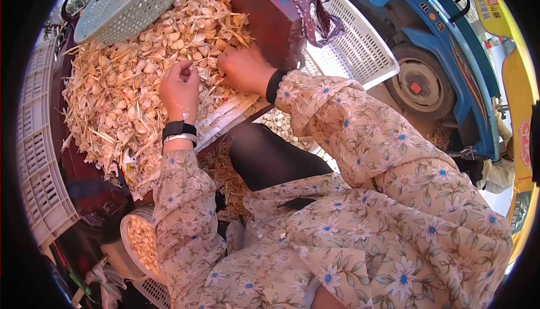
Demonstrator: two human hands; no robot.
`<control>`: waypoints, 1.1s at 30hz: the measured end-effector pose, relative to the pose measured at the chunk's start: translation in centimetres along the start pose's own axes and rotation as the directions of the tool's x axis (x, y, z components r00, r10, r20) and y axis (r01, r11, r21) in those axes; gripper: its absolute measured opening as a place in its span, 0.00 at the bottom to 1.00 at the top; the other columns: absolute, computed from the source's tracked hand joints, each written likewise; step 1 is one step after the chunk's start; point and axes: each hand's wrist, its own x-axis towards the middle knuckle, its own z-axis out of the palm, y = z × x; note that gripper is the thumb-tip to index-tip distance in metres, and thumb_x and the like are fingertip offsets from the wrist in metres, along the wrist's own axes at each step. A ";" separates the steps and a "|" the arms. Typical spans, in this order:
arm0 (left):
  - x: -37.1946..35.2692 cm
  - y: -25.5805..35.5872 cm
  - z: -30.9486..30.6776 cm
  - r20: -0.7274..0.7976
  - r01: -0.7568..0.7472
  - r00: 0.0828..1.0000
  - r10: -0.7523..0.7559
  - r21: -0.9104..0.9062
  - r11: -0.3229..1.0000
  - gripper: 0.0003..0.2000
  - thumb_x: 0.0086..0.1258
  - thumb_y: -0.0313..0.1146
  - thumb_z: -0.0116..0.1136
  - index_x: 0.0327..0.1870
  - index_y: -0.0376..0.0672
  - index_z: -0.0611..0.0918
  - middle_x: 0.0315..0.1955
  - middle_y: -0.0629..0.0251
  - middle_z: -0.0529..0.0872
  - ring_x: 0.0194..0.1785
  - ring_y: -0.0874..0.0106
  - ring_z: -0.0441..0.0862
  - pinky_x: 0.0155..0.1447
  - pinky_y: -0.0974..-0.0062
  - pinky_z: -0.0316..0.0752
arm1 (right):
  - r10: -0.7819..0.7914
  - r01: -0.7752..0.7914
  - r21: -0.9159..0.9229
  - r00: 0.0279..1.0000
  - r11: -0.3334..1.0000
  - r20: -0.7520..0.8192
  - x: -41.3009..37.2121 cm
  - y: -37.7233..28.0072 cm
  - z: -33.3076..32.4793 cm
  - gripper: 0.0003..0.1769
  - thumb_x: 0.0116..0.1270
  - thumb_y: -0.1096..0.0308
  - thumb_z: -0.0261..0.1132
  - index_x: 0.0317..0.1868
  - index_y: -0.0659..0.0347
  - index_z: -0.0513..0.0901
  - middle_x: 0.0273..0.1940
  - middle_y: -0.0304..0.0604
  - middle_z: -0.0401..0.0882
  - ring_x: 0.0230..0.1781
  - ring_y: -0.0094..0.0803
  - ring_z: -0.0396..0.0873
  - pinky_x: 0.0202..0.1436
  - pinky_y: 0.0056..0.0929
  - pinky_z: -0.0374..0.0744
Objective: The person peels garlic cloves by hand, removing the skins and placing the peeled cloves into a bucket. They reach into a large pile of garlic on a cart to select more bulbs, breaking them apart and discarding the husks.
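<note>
A broad heap of garlic cloves (129,106) mixed with dry skins and stalks lies in front of me. My left hand (181,92) is just above its near part, thumb and fingertips pinched together; whatever is between them is too small to name. Close by on the right, my right hand (244,68) reaches into the heap's edge with curled fingers. Its fingertips are partly hidden, and I cannot make out what they hold. Pale flat strips (228,115) lie under both wrists at the heap's near edge.
A pale green perforated basket (129,8) rests on the heap's far side. White crates stand left (42,140) and right (360,42). A bucket of peeled cloves (142,241) sits low by my left arm. Beyond the right crate is a blue vehicle with a wheel (422,81).
</note>
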 end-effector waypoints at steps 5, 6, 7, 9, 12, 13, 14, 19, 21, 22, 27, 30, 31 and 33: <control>-6.3 5.9 -0.9 0.149 0.159 0.984 -0.100 -0.466 0.871 0.08 0.60 0.24 0.60 0.41 0.36 0.80 0.29 0.71 0.81 0.30 0.85 0.76 0.35 0.87 0.72 | 0.033 -0.031 0.036 0.998 0.999 -0.057 0.1 0.1 -0.2 0.07 0.51 0.70 0.60 0.31 0.61 0.80 0.32 0.47 0.80 0.32 0.43 0.81 0.33 0.41 0.76; -7.8 7.1 -0.7 0.229 0.165 0.971 -0.068 -0.435 0.885 0.09 0.61 0.24 0.60 0.42 0.35 0.79 0.30 0.71 0.81 0.32 0.85 0.76 0.37 0.88 0.71 | 0.046 -0.045 0.037 0.999 0.998 -0.027 0.1 0.2 0.1 0.07 0.51 0.70 0.60 0.31 0.61 0.80 0.32 0.47 0.80 0.31 0.43 0.81 0.34 0.41 0.76; -9.3 7.9 -0.1 0.306 0.115 0.952 0.023 -0.425 0.898 0.07 0.60 0.23 0.61 0.39 0.35 0.80 0.28 0.73 0.80 0.30 0.85 0.76 0.36 0.88 0.72 | 0.052 -0.052 0.035 0.999 0.998 0.001 0.4 0.4 0.4 0.07 0.51 0.70 0.60 0.31 0.61 0.80 0.31 0.47 0.81 0.31 0.44 0.81 0.34 0.42 0.76; -11.3 9.6 0.5 0.388 -0.203 0.876 0.285 -0.239 0.950 0.06 0.55 0.21 0.61 0.34 0.36 0.81 0.25 0.64 0.79 0.27 0.77 0.78 0.34 0.82 0.72 | 0.068 -0.070 0.048 0.997 0.996 0.045 0.9 0.5 0.5 0.07 0.50 0.71 0.59 0.30 0.60 0.81 0.31 0.47 0.81 0.31 0.45 0.81 0.34 0.43 0.76; -12.7 8.5 1.9 0.326 -0.301 0.886 0.330 -0.137 0.944 0.08 0.54 0.21 0.60 0.36 0.37 0.81 0.28 0.59 0.80 0.27 0.68 0.79 0.34 0.76 0.73 | 0.076 -0.082 0.098 0.995 0.992 0.065 0.7 0.7 0.3 0.07 0.48 0.71 0.60 0.30 0.59 0.81 0.30 0.48 0.81 0.31 0.46 0.81 0.34 0.44 0.76; -12.8 8.3 2.1 0.298 -0.279 0.903 0.309 -0.138 0.950 0.08 0.54 0.22 0.60 0.36 0.37 0.81 0.29 0.59 0.80 0.27 0.67 0.79 0.34 0.75 0.73 | 0.055 -0.060 0.117 0.997 0.991 0.046 0.6 1.0 0.4 0.07 0.48 0.71 0.61 0.29 0.59 0.81 0.29 0.49 0.81 0.32 0.46 0.81 0.35 0.44 0.76; -12.8 7.9 2.0 0.254 -0.243 0.929 0.269 -0.129 0.961 0.07 0.55 0.22 0.60 0.36 0.37 0.81 0.29 0.59 0.80 0.27 0.69 0.79 0.34 0.75 0.73 | 0.036 -0.040 0.137 0.999 0.990 0.029 0.4 1.2 0.5 0.07 0.47 0.72 0.61 0.29 0.59 0.81 0.29 0.49 0.81 0.32 0.46 0.81 0.35 0.45 0.76; -11.1 5.8 0.2 0.185 -0.087 0.979 0.092 -0.036 0.996 0.07 0.56 0.25 0.60 0.36 0.40 0.81 0.32 0.57 0.80 0.32 0.61 0.80 0.38 0.69 0.75 | 0.034 -0.035 0.082 0.999 0.996 0.017 -0.1 0.6 0.0 0.08 0.46 0.72 0.62 0.31 0.58 0.82 0.29 0.50 0.81 0.33 0.46 0.81 0.36 0.44 0.76; -9.1 4.3 0.2 0.150 -0.050 0.988 0.046 0.023 0.998 0.08 0.55 0.25 0.60 0.36 0.40 0.82 0.33 0.57 0.80 0.33 0.60 0.80 0.38 0.69 0.75 | 0.067 -0.072 0.077 0.995 0.994 0.072 0.3 0.7 -0.2 0.10 0.47 0.72 0.62 0.33 0.58 0.81 0.28 0.50 0.80 0.34 0.46 0.80 0.37 0.44 0.76; -7.9 3.6 0.4 0.121 -0.094 0.989 0.087 0.057 0.994 0.08 0.55 0.25 0.60 0.37 0.40 0.82 0.33 0.56 0.80 0.33 0.60 0.80 0.39 0.68 0.75 | 0.084 -0.091 0.077 0.993 0.993 0.087 0.2 0.7 -0.2 0.11 0.48 0.72 0.61 0.35 0.58 0.81 0.28 0.49 0.80 0.33 0.47 0.80 0.37 0.44 0.75; -2.9 1.8 1.8 0.177 -0.253 0.961 0.215 0.238 0.938 0.09 0.55 0.27 0.60 0.38 0.40 0.82 0.34 0.55 0.79 0.37 0.56 0.79 0.42 0.64 0.74 | 0.207 -0.214 0.339 0.977 0.916 0.056 0.2 1.4 -0.4 0.14 0.50 0.70 0.62 0.41 0.56 0.81 0.33 0.49 0.80 0.38 0.47 0.79 0.41 0.42 0.75; -2.3 1.2 2.2 0.323 -0.320 0.922 0.214 0.321 0.892 0.10 0.56 0.29 0.60 0.40 0.42 0.82 0.38 0.54 0.79 0.39 0.55 0.79 0.44 0.61 0.73 | 0.114 -0.137 0.245 0.988 0.960 0.104 -0.7 0.8 -1.1 0.14 0.50 0.67 0.63 0.40 0.53 0.81 0.39 0.48 0.78 0.42 0.45 0.77 0.45 0.41 0.75; -2.3 1.1 2.2 0.352 -0.332 0.912 0.210 0.334 0.882 0.11 0.56 0.29 0.59 0.41 0.42 0.81 0.39 0.54 0.79 0.39 0.55 0.79 0.45 0.61 0.73 | 0.105 -0.127 0.220 0.988 0.967 0.110 -0.7 0.8 -1.1 0.14 0.50 0.67 0.63 0.41 0.54 0.81 0.38 0.48 0.78 0.42 0.45 0.77 0.45 0.41 0.75; -2.4 1.1 2.2 0.302 -0.322 0.928 0.217 0.363 0.874 0.11 0.57 0.30 0.59 0.42 0.42 0.81 0.39 0.54 0.80 0.40 0.55 0.79 0.45 0.62 0.73 | 0.088 -0.109 0.173 0.988 0.979 0.124 -0.7 0.5 -0.8 0.15 0.50 0.67 0.63 0.41 0.55 0.81 0.36 0.47 0.78 0.41 0.45 0.77 0.44 0.40 0.76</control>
